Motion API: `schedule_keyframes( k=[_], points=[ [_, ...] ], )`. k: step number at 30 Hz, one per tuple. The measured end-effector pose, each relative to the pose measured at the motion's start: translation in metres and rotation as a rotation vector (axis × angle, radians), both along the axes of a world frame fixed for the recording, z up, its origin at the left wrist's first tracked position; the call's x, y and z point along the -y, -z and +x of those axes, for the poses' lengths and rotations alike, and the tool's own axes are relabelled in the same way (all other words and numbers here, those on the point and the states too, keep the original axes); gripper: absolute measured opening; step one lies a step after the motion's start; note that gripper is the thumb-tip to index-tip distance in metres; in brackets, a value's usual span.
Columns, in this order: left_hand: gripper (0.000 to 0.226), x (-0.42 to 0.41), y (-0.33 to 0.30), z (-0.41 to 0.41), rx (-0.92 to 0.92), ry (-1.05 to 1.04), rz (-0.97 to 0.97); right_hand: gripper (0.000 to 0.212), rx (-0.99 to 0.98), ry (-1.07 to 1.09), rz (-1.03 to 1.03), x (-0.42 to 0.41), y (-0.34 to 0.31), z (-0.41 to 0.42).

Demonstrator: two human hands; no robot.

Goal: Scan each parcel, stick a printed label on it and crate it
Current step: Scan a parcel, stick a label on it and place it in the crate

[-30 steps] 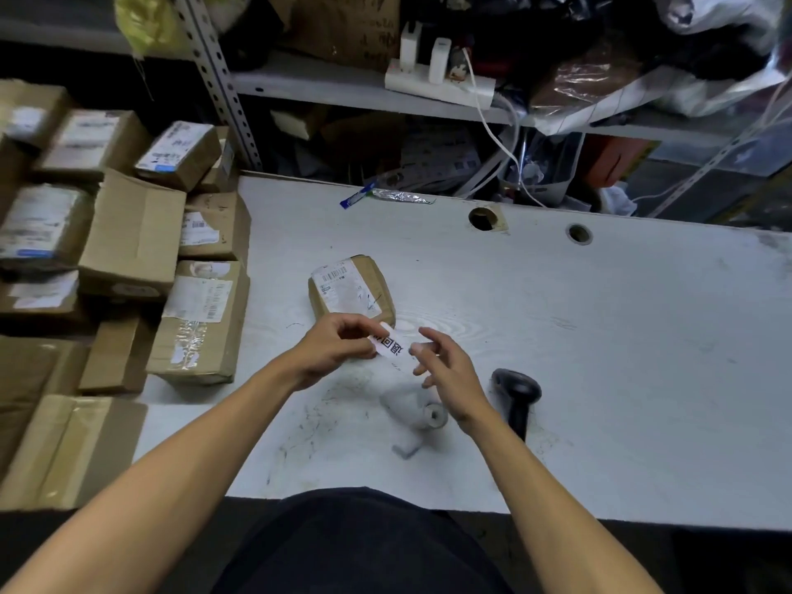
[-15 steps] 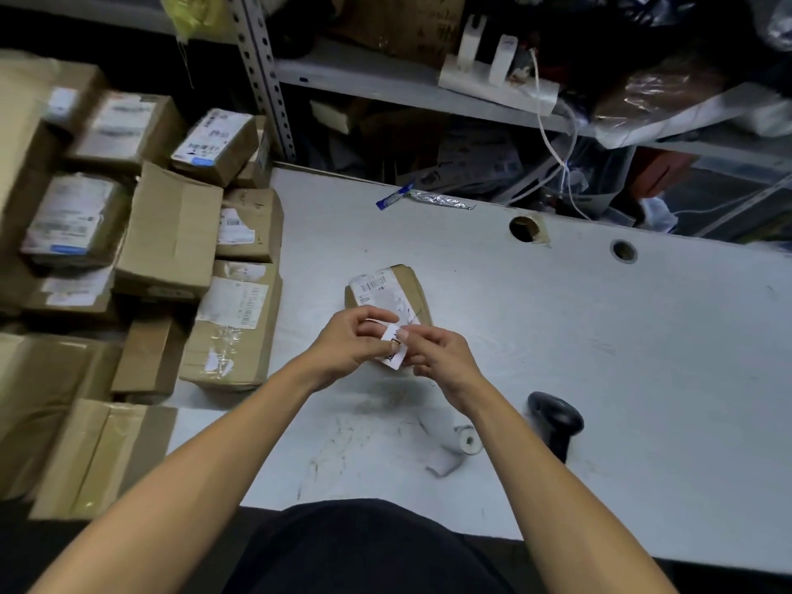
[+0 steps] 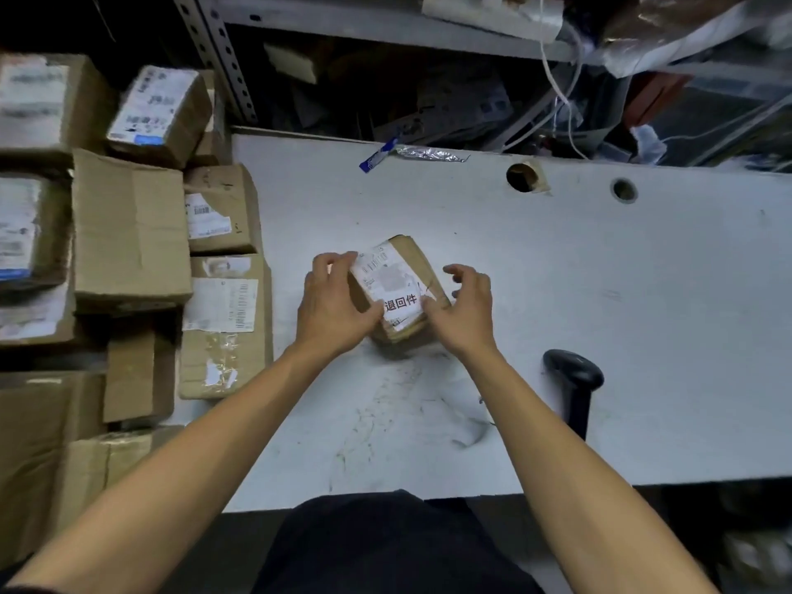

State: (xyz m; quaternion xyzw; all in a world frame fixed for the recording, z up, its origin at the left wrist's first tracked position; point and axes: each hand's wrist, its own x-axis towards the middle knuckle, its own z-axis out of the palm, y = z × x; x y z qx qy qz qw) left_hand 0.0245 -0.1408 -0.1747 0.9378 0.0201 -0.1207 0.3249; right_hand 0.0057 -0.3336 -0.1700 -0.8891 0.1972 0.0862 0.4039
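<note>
Small cardboard parcel [image 3: 411,289]: on white table [image 3: 600,272], centre; white printed label [image 3: 400,303] with red characters on top. Left hand [image 3: 332,302] grips its left side, thumb on label; right hand [image 3: 460,308] presses label's right edge. Barcode scanner [image 3: 574,379]: right, apart. Stacked cartons [image 3: 128,233]: left.

Dim scene overall. Scuffed white tabletop [image 3: 600,293] is the brightest surface, evenly lit from above, no glare. Dark metal shelving [image 3: 385,57] at the back falls into deep shadow. Stacked brown cardboard boxes [image 3: 128,233] at left show motion blur. Wide-angle bending at edges.
</note>
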Motion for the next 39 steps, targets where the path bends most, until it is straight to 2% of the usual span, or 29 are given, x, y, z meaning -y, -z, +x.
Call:
schedule_keyframes(
  k=[3, 5, 13, 18, 23, 26, 32, 36, 39],
  points=[
    [0.075, -0.007, 0.005, -0.004, -0.355, -0.156, -0.306, 0.041, -0.107, 0.061, 0.208, 0.003, -0.006, -0.001],
    [0.084, -0.006, 0.002, -0.007, -0.453, -0.207, -0.518, 0.043, -0.108, 0.064, 0.218, 0.007, -0.010, -0.005],
    [0.060, 0.048, -0.042, -0.013, -0.312, -0.125, -0.754, 0.036, 0.047, 0.226, 0.379, 0.059, -0.053, -0.058],
    [0.058, 0.125, -0.069, -0.054, -0.315, 0.070, -0.803, 0.034, 0.183, 0.383, 0.319, 0.121, -0.073, -0.134],
    [0.057, 0.213, -0.085, -0.131, -0.360, 0.316, -0.788, 0.040, 0.251, 0.583, 0.324, 0.186, -0.088, -0.247],
    [0.057, 0.269, -0.090, -0.191, -0.389, 0.480, -0.772, 0.047, 0.288, 0.762, 0.313, 0.219, -0.086, -0.328],
    [0.053, 0.379, -0.086, -0.327, -0.473, 0.847, -0.706, 0.044, 0.381, 1.151, 0.253, 0.264, -0.080, -0.501],
    [0.055, 0.439, -0.082, -0.423, -0.487, 1.112, -0.616, 0.063, 0.371, 1.404, 0.163, 0.272, -0.071, -0.611],
    [0.052, 0.476, -0.071, -0.493, -0.572, 1.292, -0.551, 0.054, 0.396, 1.607, 0.113, 0.265, -0.069, -0.682]
  ],
)
